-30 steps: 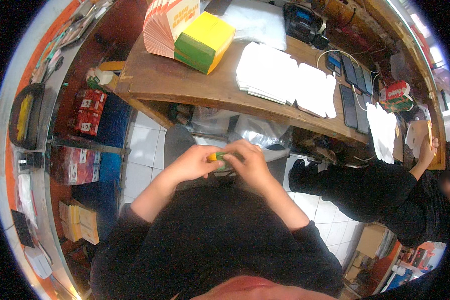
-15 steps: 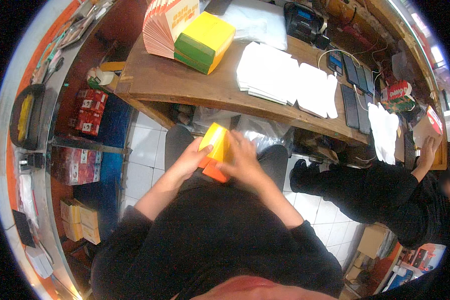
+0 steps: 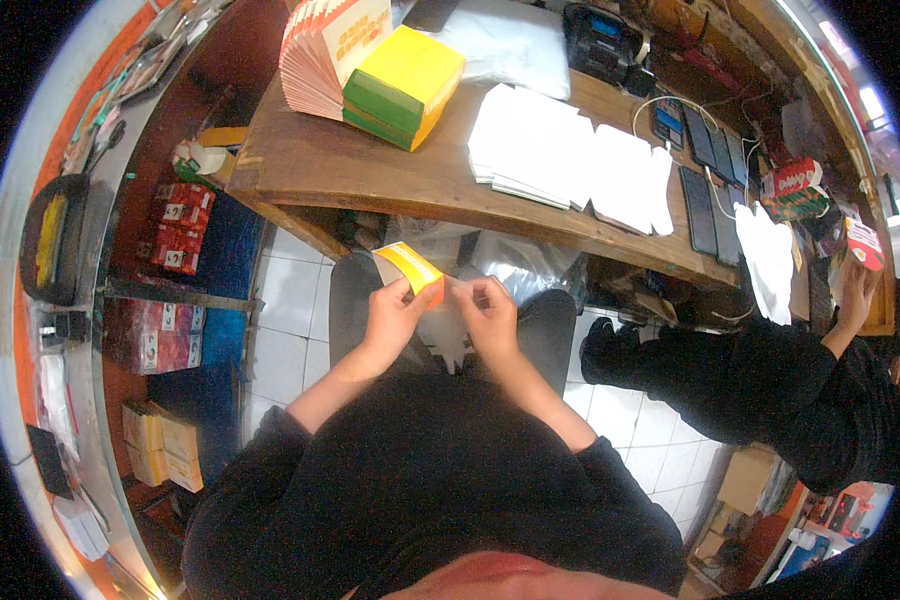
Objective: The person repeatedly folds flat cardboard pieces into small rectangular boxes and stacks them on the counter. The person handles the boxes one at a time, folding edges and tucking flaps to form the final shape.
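Observation:
Above my lap is a small yellow and orange cardboard carton (image 3: 410, 262), tilted, with a pale inner face showing at its left. My left hand (image 3: 394, 318) is closed on it, thumb and fingers pinching its lower edge. My right hand (image 3: 490, 318) is beside its orange right end, fingertips pinched together; whether they grip a flap or some other small piece cannot be made out. Beyond my knees, the wooden table (image 3: 390, 180) bears a green and yellow block of stacked cartons (image 3: 405, 85) and a fanned row of flat cartons (image 3: 315, 60).
White cut-out sheets (image 3: 530, 145) lie along the table, with several phones (image 3: 702, 210) and a dark printer-like device (image 3: 605, 48) farther right. At right, a person's hand (image 3: 852, 292) holds a red and white carton (image 3: 863, 245). Shelves with red boxes (image 3: 182, 228) stand at left.
The carton has turned and shifted slightly left, now showing its pale inner face. My right hand's blurred, spread fingers have become a pinch at its right end. The other person's carton has turned.

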A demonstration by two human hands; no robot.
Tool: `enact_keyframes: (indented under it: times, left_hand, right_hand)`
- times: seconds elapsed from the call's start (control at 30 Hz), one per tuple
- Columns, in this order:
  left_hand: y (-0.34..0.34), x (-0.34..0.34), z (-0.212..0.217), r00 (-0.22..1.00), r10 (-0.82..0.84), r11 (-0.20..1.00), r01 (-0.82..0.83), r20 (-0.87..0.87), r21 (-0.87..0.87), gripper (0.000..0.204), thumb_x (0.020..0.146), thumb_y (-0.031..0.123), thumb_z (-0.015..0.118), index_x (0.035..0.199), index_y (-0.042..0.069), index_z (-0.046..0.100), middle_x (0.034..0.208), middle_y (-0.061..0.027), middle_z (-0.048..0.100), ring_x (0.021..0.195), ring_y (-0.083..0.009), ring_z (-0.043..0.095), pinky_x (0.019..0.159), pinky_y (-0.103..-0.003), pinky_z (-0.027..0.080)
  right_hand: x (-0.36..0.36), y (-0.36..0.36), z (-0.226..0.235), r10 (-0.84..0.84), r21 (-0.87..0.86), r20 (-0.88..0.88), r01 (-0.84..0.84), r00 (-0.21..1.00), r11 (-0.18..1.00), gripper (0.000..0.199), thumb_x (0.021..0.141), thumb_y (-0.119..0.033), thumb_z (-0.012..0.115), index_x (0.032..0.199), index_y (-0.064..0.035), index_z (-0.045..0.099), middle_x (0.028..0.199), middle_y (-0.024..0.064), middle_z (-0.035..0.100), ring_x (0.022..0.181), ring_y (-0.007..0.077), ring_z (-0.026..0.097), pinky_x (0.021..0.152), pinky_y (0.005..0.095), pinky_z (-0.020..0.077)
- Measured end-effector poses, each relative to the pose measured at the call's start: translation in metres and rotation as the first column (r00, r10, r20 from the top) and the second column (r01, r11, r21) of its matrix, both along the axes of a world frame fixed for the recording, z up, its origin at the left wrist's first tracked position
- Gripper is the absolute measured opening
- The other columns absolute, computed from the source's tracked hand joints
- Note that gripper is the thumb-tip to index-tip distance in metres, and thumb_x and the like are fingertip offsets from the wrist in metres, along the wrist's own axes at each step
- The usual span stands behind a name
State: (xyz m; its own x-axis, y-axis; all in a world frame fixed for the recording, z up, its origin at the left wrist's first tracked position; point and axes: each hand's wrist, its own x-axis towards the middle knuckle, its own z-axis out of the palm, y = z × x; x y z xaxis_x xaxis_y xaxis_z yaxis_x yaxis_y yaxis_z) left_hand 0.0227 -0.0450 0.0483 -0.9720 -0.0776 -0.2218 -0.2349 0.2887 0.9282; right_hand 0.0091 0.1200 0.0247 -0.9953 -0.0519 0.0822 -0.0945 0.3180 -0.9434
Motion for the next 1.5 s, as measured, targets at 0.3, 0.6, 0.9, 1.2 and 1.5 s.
enact_keyframes:
  times: [0.3,0.6,0.9,1.2,1.5]
  left_hand:
    - [-0.011,0.0,-0.024,0.909,-0.227,0.96,0.148,-0.35,-0.237,0.019,0.093,0.009,0.055,0.109,0.001,0.062,0.093,-0.0191,0.068,0.082,-0.0321,0.068,0.071,-0.037,0.052]
    - [-0.005,-0.008,-0.009,0.953,-0.202,0.945,0.13,-0.223,-0.3,0.016,0.094,0.01,0.053,0.106,0.002,0.057,0.094,-0.0206,0.067,0.091,-0.0381,0.066,0.075,-0.043,0.052]
    - [0.017,0.002,-0.018,0.886,-0.42,0.907,0.406,-0.197,-0.11,0.039,0.096,0.009,0.046,0.134,0.001,0.041,0.122,-0.0269,0.058,0.116,-0.0383,0.058,0.097,-0.042,0.045]
    - [0.012,-0.008,-0.013,0.789,-0.614,0.691,0.512,-0.039,-0.511,0.031,0.095,0.013,0.046,0.124,0.002,0.048,0.103,-0.0233,0.065,0.105,-0.0416,0.06,0.087,-0.049,0.048]
    - [0.031,-0.004,-0.026,0.868,-0.496,0.824,0.456,-0.038,-0.336,0.031,0.089,0.024,0.061,0.114,0.004,0.057,0.105,-0.018,0.067,0.103,-0.0366,0.062,0.086,-0.042,0.05]
  right_hand:
    - [0.002,0.008,-0.004,0.095,-0.129,0.183,-0.072,0.979,0.989,0.018,0.081,-0.017,0.076,0.085,-0.0026,0.067,0.082,0.0085,0.064,0.077,0.0181,0.059,0.071,0.0307,0.0476]
    - [0.013,0.001,0.018,0.116,-0.073,0.192,-0.104,0.975,0.992,0.018,0.08,-0.018,0.077,0.085,-0.0025,0.069,0.083,0.0082,0.066,0.078,0.0172,0.063,0.072,0.0294,0.0485]
    - [0.018,-0.003,0.002,0.0,-0.193,0.154,0.03,0.988,0.981,0.017,0.085,-0.014,0.071,0.095,0.0003,0.07,0.091,0.0125,0.066,0.089,0.0237,0.064,0.081,0.034,0.0485]
    - [0.042,0.021,0.019,0.198,0.297,-0.106,-0.159,0.974,0.942,0.049,0.083,-0.009,0.065,0.13,-0.0094,0.052,0.131,0.0193,0.048,0.118,0.0391,0.05,0.096,0.0457,0.0452]
    - [0.021,0.083,0.012,0.142,0.411,0.032,-0.143,0.989,0.901,0.012,0.082,-0.008,0.072,0.09,-0.0041,0.064,0.108,0.0108,0.051,0.086,0.0237,0.058,0.074,0.0352,0.0497]
